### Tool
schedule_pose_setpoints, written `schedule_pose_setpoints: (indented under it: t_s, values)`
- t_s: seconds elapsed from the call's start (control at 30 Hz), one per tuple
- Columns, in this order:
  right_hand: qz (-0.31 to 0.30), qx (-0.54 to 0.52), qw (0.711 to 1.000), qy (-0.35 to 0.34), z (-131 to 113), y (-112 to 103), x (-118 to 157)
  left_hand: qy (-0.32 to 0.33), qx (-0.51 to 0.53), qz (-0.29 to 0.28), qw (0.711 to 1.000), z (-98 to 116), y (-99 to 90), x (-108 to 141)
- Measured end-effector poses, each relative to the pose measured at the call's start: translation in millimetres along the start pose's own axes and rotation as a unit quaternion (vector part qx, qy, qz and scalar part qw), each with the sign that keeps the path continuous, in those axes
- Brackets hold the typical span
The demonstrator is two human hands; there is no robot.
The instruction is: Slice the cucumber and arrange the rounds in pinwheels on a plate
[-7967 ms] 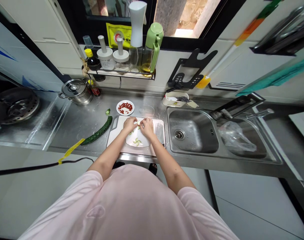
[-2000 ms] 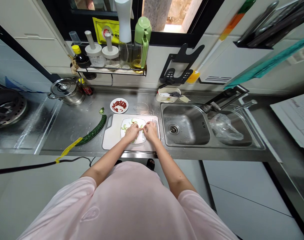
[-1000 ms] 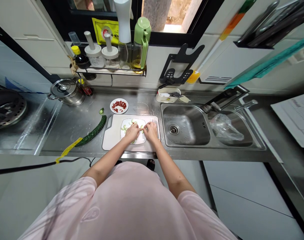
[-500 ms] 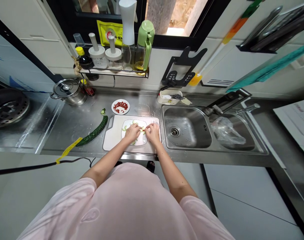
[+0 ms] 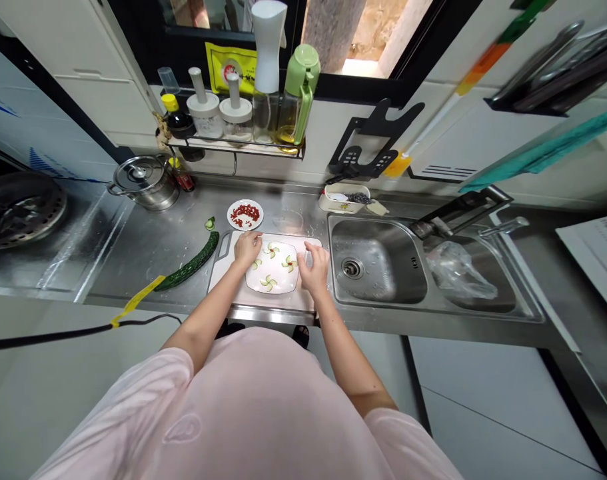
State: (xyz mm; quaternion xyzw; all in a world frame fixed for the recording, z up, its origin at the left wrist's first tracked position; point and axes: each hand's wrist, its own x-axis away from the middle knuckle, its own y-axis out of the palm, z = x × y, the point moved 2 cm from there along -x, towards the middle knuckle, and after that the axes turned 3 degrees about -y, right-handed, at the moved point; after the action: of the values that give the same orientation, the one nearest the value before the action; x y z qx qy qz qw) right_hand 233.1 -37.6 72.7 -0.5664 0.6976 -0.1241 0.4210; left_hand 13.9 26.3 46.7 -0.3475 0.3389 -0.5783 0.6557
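Note:
On a white cutting board (image 5: 225, 275) lies a squarish white plate (image 5: 257, 285). Thin green cucumber slices are laid in pinwheel flowers on it, such as the lower flower (image 5: 268, 284), the right-hand flower (image 5: 289, 264) and the upper flower (image 5: 271, 251); small red bits mark some centres. My left hand (image 5: 248, 249) hovers by the plate's upper left corner, fingers loosely bent and apart, partly covering the flower there. Beside the plate's right edge, my right hand (image 5: 315, 268) is open, thumb and forefinger apart. I see nothing held in either hand.
A small plate of chopped red pieces (image 5: 245, 215) sits behind the board. A cucumber (image 5: 189, 264) and a cut cucumber end (image 5: 210, 223) lie to the left. The sink (image 5: 378, 260) adjoins on the right; a lidded pot (image 5: 144, 183) stands back left.
Both hands have left the right-hand flower and drawn apart, the left toward the plate's upper left corner, the right just off its right edge. More of the arranged slices shows. The view has shifted slightly.

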Motion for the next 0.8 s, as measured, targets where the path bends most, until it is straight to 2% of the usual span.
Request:
schedule_pose_setpoints:
  t_s: [0.07,0.23,0.3,0.43,0.57,0.8]
  values:
    - [0.007,0.0,1.0,-0.005,-4,-3,0,-0.029,0.0,0.012,1.0,-8,-5.2,-9]
    - [-0.007,-0.016,1.0,-0.004,-10,0,9,-0.176,-0.014,0.039,0.983,-36,-21.1,-34]
    - [-0.012,-0.022,1.0,0.003,-11,2,14,-0.208,-0.013,0.055,0.977,-47,-26.2,-44]
    - [-0.02,-0.026,0.999,0.01,-12,6,22,-0.224,-0.003,0.074,0.972,-64,-31.7,-65]
    - [-0.034,-0.03,0.999,0.004,-14,7,26,-0.242,-0.028,0.057,0.968,-71,-33.4,-79]
    - [-0.03,-0.035,0.999,0.006,-11,3,27,-0.189,-0.072,0.011,0.979,-78,-29.3,-87]
